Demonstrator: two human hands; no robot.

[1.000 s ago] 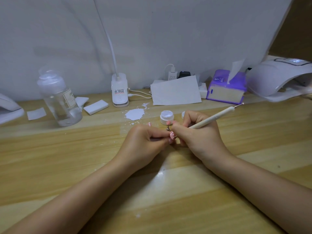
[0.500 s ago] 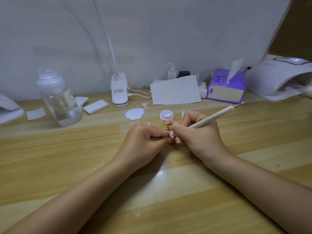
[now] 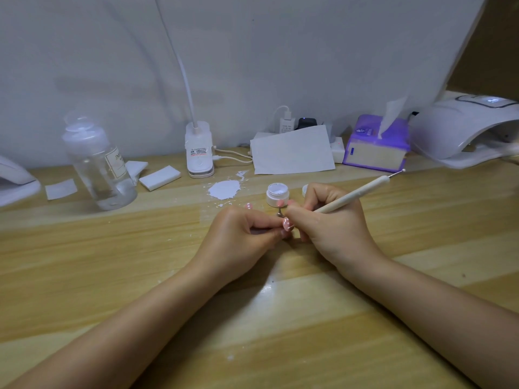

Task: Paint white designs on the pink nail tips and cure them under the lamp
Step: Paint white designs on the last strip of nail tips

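My left hand (image 3: 244, 234) pinches a pink nail tip (image 3: 286, 223) with white marks at the middle of the wooden table (image 3: 112, 276). My right hand (image 3: 328, 220) grips a cream dotting pen (image 3: 362, 190), its working end hidden at the nail tip. Two more pink nail tips stand just behind: one (image 3: 248, 205) by my left knuckles, one (image 3: 280, 204) on a small stand. An open white jar of white paint (image 3: 277, 193) sits behind them, its lid (image 3: 305, 189) partly hidden by my fingers. The white curing lamp (image 3: 466, 130) stands at the far right.
A clear bottle (image 3: 97, 164) stands at the left, with white pads (image 3: 159, 177) beside it. A white desk-lamp base (image 3: 199, 153), a paper sheet (image 3: 292, 151) and a purple tissue pack (image 3: 376, 144) line the back. A white paint smear (image 3: 224, 189) lies near the jar.
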